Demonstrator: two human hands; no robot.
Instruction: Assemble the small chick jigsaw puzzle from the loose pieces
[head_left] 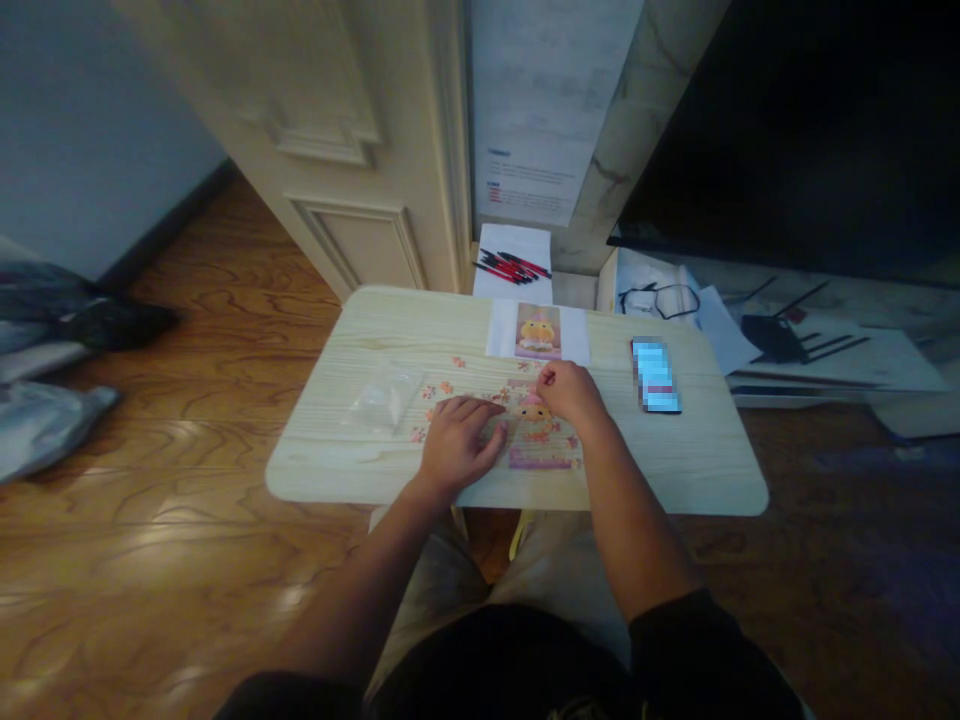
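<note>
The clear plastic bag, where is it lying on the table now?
In the head view the clear plastic bag lies on the left part of the table, just left of the left hand and the loose puzzle pieces.

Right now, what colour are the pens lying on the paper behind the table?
Red and black pens, seen in the head view.

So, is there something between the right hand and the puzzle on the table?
Nothing visible. The right hand rests directly on the upper edge of the puzzle, fingers pinched, and the left hand lies flat on its left side.
</note>
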